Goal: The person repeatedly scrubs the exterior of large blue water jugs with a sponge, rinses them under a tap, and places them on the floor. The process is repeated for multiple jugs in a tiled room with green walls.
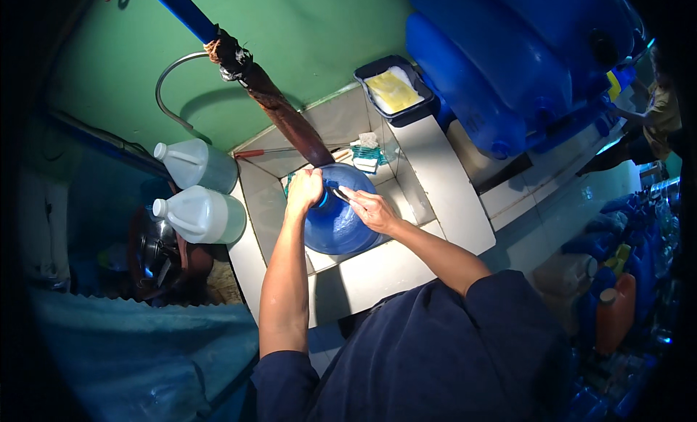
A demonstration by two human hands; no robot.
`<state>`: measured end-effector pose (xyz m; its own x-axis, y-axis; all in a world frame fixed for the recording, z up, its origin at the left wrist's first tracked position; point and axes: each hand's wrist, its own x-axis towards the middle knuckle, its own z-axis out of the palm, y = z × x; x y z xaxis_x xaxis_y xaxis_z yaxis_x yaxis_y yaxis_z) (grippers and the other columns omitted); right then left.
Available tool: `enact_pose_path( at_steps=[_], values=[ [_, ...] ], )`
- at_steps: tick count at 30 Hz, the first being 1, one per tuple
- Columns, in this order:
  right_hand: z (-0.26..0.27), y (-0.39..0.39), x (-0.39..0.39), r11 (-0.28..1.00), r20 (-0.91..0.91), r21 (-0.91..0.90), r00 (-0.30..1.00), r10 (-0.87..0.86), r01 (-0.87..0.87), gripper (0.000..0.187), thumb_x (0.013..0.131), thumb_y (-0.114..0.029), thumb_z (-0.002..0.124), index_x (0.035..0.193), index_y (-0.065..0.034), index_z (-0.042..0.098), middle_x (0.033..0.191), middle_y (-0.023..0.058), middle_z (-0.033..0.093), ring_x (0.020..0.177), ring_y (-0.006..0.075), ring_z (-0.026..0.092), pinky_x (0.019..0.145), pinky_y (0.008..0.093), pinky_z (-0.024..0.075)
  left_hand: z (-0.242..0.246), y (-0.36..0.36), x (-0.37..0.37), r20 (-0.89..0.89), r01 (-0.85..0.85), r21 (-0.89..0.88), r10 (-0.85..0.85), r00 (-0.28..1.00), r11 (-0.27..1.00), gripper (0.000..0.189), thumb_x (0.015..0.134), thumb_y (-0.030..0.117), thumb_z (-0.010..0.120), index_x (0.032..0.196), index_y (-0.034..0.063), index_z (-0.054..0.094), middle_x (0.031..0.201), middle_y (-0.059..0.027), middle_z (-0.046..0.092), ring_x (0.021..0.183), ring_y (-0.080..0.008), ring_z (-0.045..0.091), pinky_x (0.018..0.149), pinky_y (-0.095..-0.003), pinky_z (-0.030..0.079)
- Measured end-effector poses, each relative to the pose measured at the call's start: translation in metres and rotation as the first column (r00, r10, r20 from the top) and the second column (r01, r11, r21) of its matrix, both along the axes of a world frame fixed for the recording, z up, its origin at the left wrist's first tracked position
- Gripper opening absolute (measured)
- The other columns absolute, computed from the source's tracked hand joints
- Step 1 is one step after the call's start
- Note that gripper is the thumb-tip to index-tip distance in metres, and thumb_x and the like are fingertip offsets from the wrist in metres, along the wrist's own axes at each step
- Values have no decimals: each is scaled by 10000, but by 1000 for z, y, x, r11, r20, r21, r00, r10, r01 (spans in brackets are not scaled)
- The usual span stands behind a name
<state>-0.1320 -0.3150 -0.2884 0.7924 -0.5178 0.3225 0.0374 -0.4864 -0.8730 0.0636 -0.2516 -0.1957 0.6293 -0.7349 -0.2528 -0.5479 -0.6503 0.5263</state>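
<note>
A round blue plastic water jug (346, 228) sits in a white-tiled basin (468, 204). My left hand (305, 190) is closed around the jug's neck, close to the light-blue ring at its mouth. Between the fingers of my right hand (373, 208) is a small, thin, whitish object, held against the jug's top; what it is cannot be told. Behind the jug, a green-and-white scrubbing brush (367, 156) lies in the basin. A long tool with a red handle (249, 154) rests across the basin's far left corner.
Two translucent jugs (204, 215) stand at the left rim. A dark tub (400, 117) holds a yellow sponge (395, 91) in suds. A brown-wrapped pipe (277, 106) slants down to the basin. Large blue containers (479, 79) stand at right; another person (659, 117) is beyond.
</note>
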Motion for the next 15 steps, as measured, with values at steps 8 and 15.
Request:
enact_pose_path(
  at_steps=[8, 15],
  values=[
    [-2, -7, 0, 992, 78, -128, 997, -8, 18, 454, 950, -71, 613, 1401, -93, 575, 926, 146, 669, 755, 326, 666, 697, 386, 552, 0, -13, 3, -17, -43, 54, 44, 999, 998, 453, 914, 324, 476, 1080, -21, 717, 1120, -330, 665, 1145, -456, 625, 1024, -481, 461],
    [31, -32, -47, 914, -559, -355, 829, -37, -199, 439, 952, -182, 610, 1388, -222, 592, 942, 124, 691, 831, 348, 685, 757, 465, 567, -2, -14, 5, -22, -49, 79, 51, 998, 996, 436, 902, 305, 488, 1070, -25, 719, 1122, -326, 666, 1129, -457, 631, 1014, -483, 468]
  ],
)
